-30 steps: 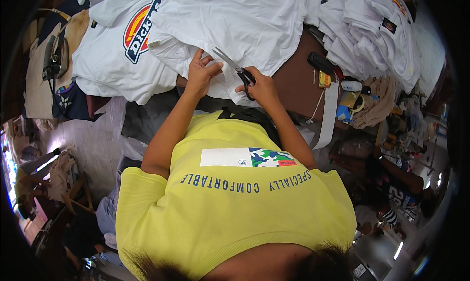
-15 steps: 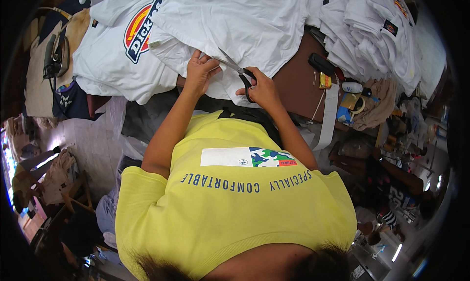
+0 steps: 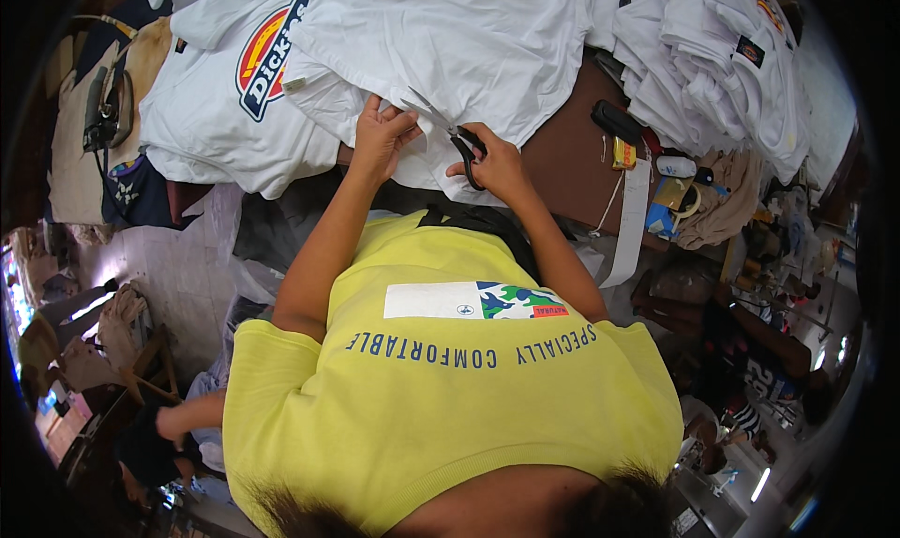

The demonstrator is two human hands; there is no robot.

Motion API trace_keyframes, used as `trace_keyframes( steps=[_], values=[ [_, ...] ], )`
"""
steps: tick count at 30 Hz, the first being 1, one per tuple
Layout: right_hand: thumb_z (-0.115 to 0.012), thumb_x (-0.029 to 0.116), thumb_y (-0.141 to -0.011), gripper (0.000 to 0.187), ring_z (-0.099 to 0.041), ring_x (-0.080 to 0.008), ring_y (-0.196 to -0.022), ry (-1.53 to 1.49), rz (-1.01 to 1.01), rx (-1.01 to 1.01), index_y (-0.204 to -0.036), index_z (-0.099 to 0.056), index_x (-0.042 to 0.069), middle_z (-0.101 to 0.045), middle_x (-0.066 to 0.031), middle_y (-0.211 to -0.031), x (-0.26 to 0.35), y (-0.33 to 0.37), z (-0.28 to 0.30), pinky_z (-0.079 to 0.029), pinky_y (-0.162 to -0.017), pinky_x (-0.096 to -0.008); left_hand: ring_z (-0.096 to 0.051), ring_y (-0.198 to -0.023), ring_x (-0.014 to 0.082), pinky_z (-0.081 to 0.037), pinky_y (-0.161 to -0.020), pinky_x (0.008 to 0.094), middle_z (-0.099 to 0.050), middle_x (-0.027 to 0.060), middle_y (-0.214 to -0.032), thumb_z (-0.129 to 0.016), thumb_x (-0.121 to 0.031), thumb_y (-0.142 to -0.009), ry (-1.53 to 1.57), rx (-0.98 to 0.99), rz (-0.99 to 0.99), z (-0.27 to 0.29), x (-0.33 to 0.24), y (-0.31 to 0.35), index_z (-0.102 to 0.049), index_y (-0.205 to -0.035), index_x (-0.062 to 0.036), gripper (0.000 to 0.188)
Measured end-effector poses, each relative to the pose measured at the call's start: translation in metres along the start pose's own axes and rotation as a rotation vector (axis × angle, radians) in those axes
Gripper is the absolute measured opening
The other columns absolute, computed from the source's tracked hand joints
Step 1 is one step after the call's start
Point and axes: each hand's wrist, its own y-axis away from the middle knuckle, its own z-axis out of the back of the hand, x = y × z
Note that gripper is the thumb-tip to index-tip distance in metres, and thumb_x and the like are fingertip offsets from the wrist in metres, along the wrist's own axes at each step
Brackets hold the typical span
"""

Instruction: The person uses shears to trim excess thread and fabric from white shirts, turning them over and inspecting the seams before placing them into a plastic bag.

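Note:
A white T-shirt (image 3: 450, 51) is spread over the table's front edge. My left hand (image 3: 382, 141) has its fingers closed on the near edge of its fabric, thumb and fingers pinched together. In my right hand (image 3: 497, 171) is a pair of scissors (image 3: 441, 118) with black handles, thumb and fingers through the loops. The blades are slightly apart and point toward the far left, just above the cloth, close to my left fingertips. Any thread at the blades is too small to make out. Another white T-shirt (image 3: 211, 116) with a large colored print lies to the left.
Piled white T-shirts (image 3: 694, 60) stand at the far right. Before them on the brown table (image 3: 572, 144) are a black case (image 3: 615, 121), a yellow packet (image 3: 623, 154), a white strip (image 3: 630, 219) and a tape roll (image 3: 689, 201). An iron (image 3: 112, 107) sits far left. Other people are behind.
The scissors and my right hand have shifted slightly left, with the blade tips nearer my left fingers. My left hand stays nearly still. Another person's arm has appeared at lower left.

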Motion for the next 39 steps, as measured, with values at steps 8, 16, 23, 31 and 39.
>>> trace_keyframes(
  steps=[8,16,23,31,39],
  values=[
    [-0.082,0.032,-0.057,0.058,-0.056,-0.0215,-0.057,0.000,0.013,-0.019,-0.102,-0.055,0.008,-0.058,-0.0099,-0.064,-0.012,0.005,-0.004,-0.044,-0.055,-0.0308,-0.061,-0.080,0.0124,-0.053,-0.069,0.0260,-0.061,0.0054,-0.095,-0.058,0.003,-0.080,-0.011,-0.034,0.043,0.003,0.000,-0.002,-0.045,-0.115,-0.0038,0.038],
    [-0.082,0.037,-0.055,0.065,-0.054,-0.0218,-0.056,0.142,0.091,-0.078,-0.107,-0.054,0.011,-0.053,-0.0072,-0.064,0.001,0.001,-0.002,-0.044,-0.056,-0.0329,-0.060,-0.083,0.0119,-0.051,-0.073,0.0234,-0.061,0.0042,-0.094,-0.058,0.004,-0.079,0.044,-0.032,-0.006,0.006,0.003,-0.004,-0.051,-0.108,0.0000,0.030],
    [-0.080,0.038,-0.056,0.062,-0.055,-0.0240,-0.058,0.143,0.063,-0.045,-0.105,-0.054,0.012,-0.051,-0.0065,-0.061,0.010,-0.005,0.002,-0.043,-0.054,-0.0342,-0.060,-0.084,0.0115,-0.051,-0.073,0.0235,-0.061,0.0047,-0.095,-0.058,0.004,-0.079,-0.001,-0.019,-0.009,0.004,0.001,-0.002,-0.051,-0.109,0.0002,0.031],
    [-0.080,0.036,-0.056,0.060,-0.056,-0.0245,-0.059,0.128,0.045,-0.043,-0.104,-0.054,0.011,-0.052,-0.0075,-0.063,0.000,-0.001,-0.001,-0.043,-0.055,-0.0337,-0.060,-0.084,0.0117,-0.052,-0.073,0.0242,-0.060,0.0046,-0.095,-0.059,0.005,-0.078,0.036,-0.043,-0.014,0.013,0.000,-0.009,-0.051,-0.108,0.0001,0.031],
    [-0.083,0.036,-0.053,0.063,-0.052,-0.0198,-0.055,0.153,0.097,-0.042,-0.104,-0.055,0.011,-0.047,-0.0047,-0.060,0.022,-0.014,0.002,-0.043,-0.055,-0.0308,-0.060,-0.084,0.0121,-0.051,-0.074,0.0246,-0.060,0.0047,-0.095,-0.060,0.005,-0.078,0.013,-0.036,-0.021,0.008,-0.005,-0.003,-0.051,-0.108,0.0005,0.032]
  ],
)
